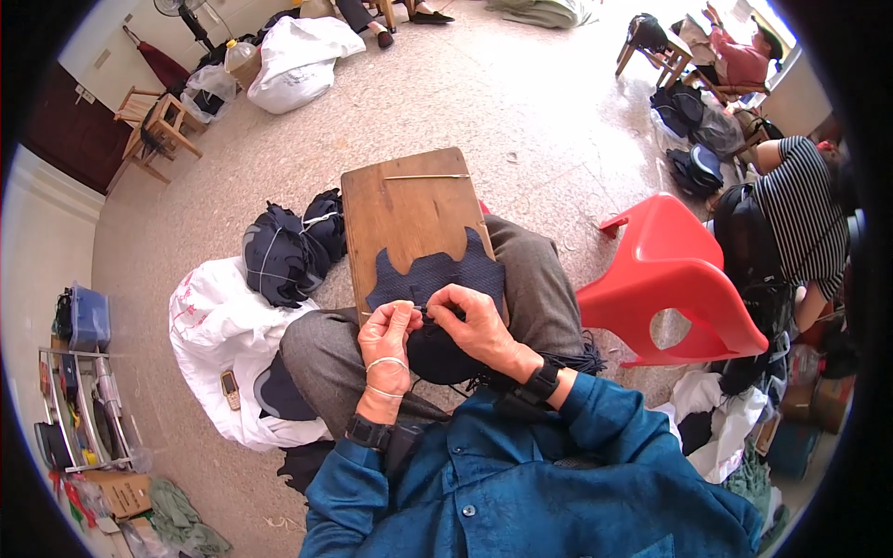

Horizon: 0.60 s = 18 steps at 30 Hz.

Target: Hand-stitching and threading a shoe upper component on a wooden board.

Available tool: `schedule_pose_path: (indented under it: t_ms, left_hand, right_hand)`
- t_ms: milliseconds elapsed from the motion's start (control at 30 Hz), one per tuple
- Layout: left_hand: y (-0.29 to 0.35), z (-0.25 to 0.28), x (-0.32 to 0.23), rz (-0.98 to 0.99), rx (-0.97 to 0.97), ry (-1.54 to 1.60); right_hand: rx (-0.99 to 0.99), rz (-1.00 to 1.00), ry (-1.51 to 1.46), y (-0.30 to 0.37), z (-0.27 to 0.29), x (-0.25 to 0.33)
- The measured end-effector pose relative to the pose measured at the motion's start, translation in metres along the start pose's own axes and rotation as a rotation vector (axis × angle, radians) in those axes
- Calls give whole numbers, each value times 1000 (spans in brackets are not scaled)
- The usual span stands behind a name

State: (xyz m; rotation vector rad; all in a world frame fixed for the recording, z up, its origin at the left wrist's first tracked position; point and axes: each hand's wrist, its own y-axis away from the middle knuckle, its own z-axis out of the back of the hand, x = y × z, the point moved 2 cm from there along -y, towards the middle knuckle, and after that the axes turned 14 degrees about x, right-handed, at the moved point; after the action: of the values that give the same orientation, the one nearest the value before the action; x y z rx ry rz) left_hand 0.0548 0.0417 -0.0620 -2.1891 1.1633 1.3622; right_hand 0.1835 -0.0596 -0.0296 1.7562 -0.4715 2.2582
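Observation:
A dark navy cut fabric piece with a scalloped, pointed outline lies over the near end of a wooden board between my knees. Just above its near edge my left hand is closed, thumb pressed to the forefinger. Beside it my right hand pinches too, its fingertips almost meeting the left ones. A small dark bit shows between the two pinches, too small to name. More dark cloth hangs below my hands into my lap. Toward the board's far end rests a thin metal rod, like a long needle.
Bundled dark cut pieces and a white sack with a mobile phone on it lie at my left. A red plastic stool stands close on my right. Beyond it a person in a striped top bends over. Wooden chairs stand farther off.

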Motion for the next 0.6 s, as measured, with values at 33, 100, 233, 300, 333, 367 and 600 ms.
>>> schedule_pose_path:
  t_ms: [33, 100, 233, 300, 333, 367, 600]
  left_hand:
    - [0, -3, -2, 2, -18, 11]
    - [-1, -5, -3, 3, -35, 23]
    - [0, -5, -6, 0, -7, -5]
    - [0, -5, -6, 14, -2, 6]
    - [1, -4, -5, 15, 15, -4]
    - [1, -4, -5, 17, 31, -15]
    - [0, 1, 1, -42, 23, -91]
  right_hand:
    - [5, -4, 6, 1, 0, 0]
    - [9, -7, 13, 2, 0, -2]
    - [10, -1, -33, 1, -3, -2]
    - [20, -6, -45, 1, -3, -2]
    - [15, -7, -45, 1, -3, -2]
    - [11, -7, -46, 1, -4, -2]
    - [23, 7, -99, -2, -10, -5]
